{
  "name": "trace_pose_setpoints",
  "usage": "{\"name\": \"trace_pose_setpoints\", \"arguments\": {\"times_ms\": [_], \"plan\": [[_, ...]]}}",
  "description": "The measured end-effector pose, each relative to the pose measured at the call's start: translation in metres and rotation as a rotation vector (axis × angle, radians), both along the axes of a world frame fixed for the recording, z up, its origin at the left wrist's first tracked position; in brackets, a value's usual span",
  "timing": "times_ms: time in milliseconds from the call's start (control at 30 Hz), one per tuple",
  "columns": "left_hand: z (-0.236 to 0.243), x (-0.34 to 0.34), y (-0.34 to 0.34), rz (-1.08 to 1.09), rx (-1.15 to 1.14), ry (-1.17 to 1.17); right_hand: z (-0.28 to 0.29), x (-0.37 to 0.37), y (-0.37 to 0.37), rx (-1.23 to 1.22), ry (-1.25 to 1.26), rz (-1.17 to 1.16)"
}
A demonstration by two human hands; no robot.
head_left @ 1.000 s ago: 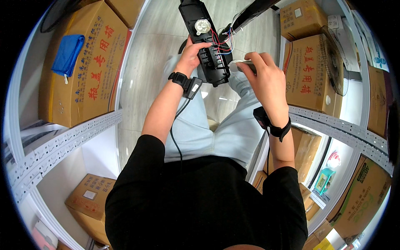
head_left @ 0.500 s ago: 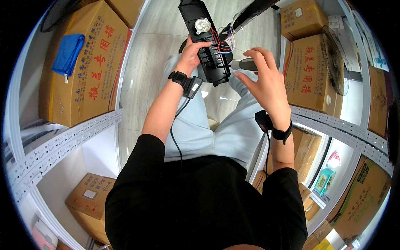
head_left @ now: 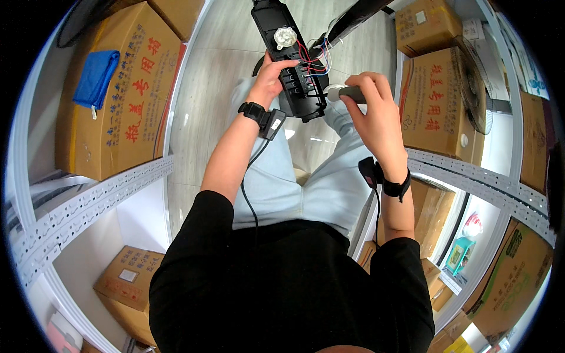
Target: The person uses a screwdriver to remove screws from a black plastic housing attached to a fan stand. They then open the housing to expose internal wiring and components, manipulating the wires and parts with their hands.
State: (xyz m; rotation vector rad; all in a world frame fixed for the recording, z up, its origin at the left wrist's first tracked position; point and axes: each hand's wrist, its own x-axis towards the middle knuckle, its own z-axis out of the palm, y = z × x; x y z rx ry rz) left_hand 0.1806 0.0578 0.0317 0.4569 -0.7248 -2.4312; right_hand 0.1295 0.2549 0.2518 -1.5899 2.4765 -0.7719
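My left hand (head_left: pixel 272 76) grips the left side of a long black plastic housing (head_left: pixel 306 103), tilted over my legs. The housing carries a round translucent fitting (head_left: pixel 285 36) and a row of black switches or terminals (head_left: pixel 296 79), with red, blue and white wires (head_left: pixel 322 62) running off to a black stand-like part (head_left: pixel 344 20) at the top. My right hand (head_left: pixel 372 109) is closed on a tool with a grey handle (head_left: pixel 352 94), probably a screwdriver, pointed at the housing's right edge. Whether its tip touches the housing is too small to tell.
Metal shelving (head_left: pixel 471 179) flanks me, holding cardboard boxes (head_left: pixel 432 112). A blue cloth (head_left: pixel 95 78) lies on the left box. A round wire fan grille (head_left: pixel 477 88) leans on the right boxes, with a small teal item (head_left: pixel 459 256) below. My legs (head_left: pixel 318 182) are over pale flooring (head_left: pixel 206 53).
My right hand's fingers loosened and lifted half a second ago and are now closed round the handle again, with the hand shifted slightly. My left hand and the housing stay almost still.
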Motion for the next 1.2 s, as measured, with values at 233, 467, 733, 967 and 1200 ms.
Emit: {"name": "trace_pose_setpoints", "arguments": {"times_ms": [233,467,733,967,1200], "plan": [[-0.001,0.0,0.001,0.004,0.006,0.0,0.004,-0.011,0.013,-0.186,0.018,-0.005],[0.01,0.0,0.007,0.086,-0.122,0.006,-0.022,-0.04,0.015,-0.446,-0.24,-0.251],[0.018,0.002,0.005,0.093,-0.282,0.087,-0.046,-0.049,0.002,-0.629,-0.495,-0.365],[0.017,0.005,0.008,-0.034,-0.209,0.035,-0.053,-0.053,0.0,-0.612,-0.411,-0.418],[0.01,0.003,0.007,-0.042,-0.281,-0.006,-0.06,-0.058,-0.002,-0.637,-0.415,-0.403]]}}
